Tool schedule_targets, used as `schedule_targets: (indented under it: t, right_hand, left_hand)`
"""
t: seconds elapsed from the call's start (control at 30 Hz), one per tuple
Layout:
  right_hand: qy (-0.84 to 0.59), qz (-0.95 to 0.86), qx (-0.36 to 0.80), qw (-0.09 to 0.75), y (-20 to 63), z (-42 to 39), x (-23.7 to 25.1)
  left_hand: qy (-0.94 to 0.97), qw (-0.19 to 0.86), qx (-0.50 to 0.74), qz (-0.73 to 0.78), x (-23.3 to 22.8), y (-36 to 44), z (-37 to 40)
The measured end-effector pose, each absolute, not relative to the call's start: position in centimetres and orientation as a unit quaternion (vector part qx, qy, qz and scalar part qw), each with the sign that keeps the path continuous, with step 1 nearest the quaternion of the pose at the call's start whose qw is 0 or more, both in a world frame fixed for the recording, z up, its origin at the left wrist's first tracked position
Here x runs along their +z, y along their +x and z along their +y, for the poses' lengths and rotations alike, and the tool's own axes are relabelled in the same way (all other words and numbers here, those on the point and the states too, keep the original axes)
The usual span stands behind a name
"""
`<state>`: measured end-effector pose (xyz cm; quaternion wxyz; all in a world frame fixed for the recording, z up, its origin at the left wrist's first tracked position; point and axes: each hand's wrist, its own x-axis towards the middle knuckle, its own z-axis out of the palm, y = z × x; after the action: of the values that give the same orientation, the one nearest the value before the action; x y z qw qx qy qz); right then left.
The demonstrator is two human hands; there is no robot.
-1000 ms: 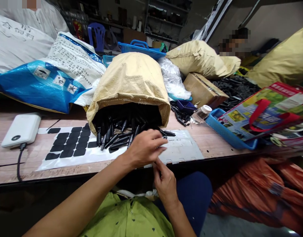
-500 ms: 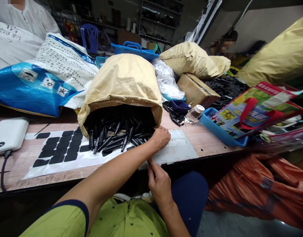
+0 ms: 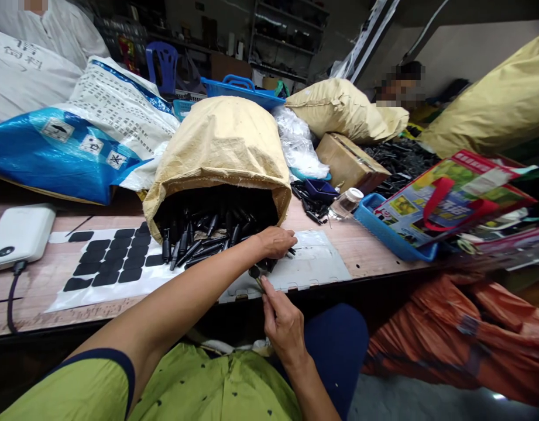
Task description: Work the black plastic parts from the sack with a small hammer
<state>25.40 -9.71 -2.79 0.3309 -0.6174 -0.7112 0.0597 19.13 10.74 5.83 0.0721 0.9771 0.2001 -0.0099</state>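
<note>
My left hand [image 3: 275, 241] reaches across to the right corner of the sack's mouth, fingers curled downward. Dark tips of black plastic parts [image 3: 291, 252] show below its fingers. A tan sack [image 3: 225, 137] lies on its side, and many slim black tube-shaped parts [image 3: 190, 252] spill from it onto the table. Below, at the table edge, my right hand [image 3: 285, 323] is closed in a pinch on a thin piece with a dark round end [image 3: 254, 272]. Its exact kind is too small to make out. A grey-white sheet [image 3: 319, 257] lies under both hands.
Rows of black stickers [image 3: 109, 257] lie on a white sheet at left, near a white power bank [image 3: 21, 234]. To the right stand a clear jar [image 3: 346, 203] and a blue basket [image 3: 394, 237] holding a colourful bag [image 3: 453, 202]. Two other people sit behind.
My left hand has shifted slightly left and down from the sack's corner, and dark parts now show beneath it. The dark round end by my right hand has come into view.
</note>
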Motion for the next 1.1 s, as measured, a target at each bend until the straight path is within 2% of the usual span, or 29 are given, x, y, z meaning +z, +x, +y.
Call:
schedule_targets:
  t: [0.17,0.3,0.47,0.63,0.77,0.97,1.1]
  right_hand:
    - [-0.612,-0.710,0.048,0.345,25.4,-9.8,-3.1]
    - [-0.616,-0.701,0.063,0.353,25.3,-9.7,-3.1]
    - [-0.616,-0.692,0.088,0.365,25.5,-9.6,-2.9]
    - [-0.611,-0.679,0.129,0.386,25.4,-9.5,-2.3]
    - [-0.614,-0.668,0.148,0.393,25.2,-9.4,-2.0]
    - [-0.628,-0.651,0.171,0.391,25.2,-9.4,-2.0]
    - [-0.628,-0.647,0.179,0.393,25.2,-9.4,-2.0]
  left_hand:
    - [0.975,0.111,0.050,0.188,5.9,18.5,10.7]
    - [0.938,0.181,0.208,0.212,7.7,16.3,8.4]
    - [0.838,0.227,0.372,0.328,8.1,10.3,3.5]
    - [0.827,0.194,0.319,0.422,3.5,4.2,-0.1]
    - [0.822,0.182,0.269,0.468,0.6,2.9,-1.1]
    - [0.810,0.223,0.289,0.459,0.3,3.0,-1.2]
    - [0.794,0.194,0.305,0.489,0.1,1.7,-1.6]
